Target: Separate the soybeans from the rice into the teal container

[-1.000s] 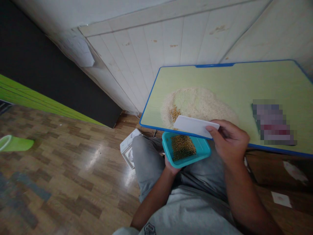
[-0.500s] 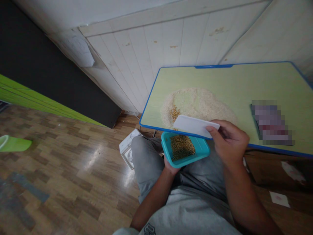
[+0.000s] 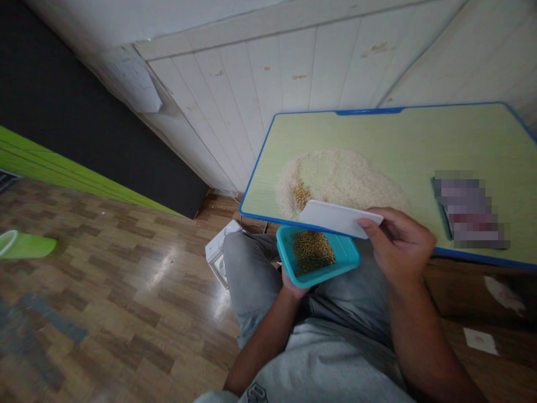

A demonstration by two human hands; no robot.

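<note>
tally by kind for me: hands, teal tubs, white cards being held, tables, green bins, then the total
Hands: 2 (left hand, right hand)
Teal tub: 1
White card, held in the right hand: 1
Table: 1
Green bin, partly out of frame: 1
Total: 6

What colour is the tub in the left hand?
The tub is turquoise, plain to see in the head view.

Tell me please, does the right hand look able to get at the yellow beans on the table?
Probably yes: the right hand holds a white card whose far end is close beside the yellow beans, and nothing visible stands between.
</note>
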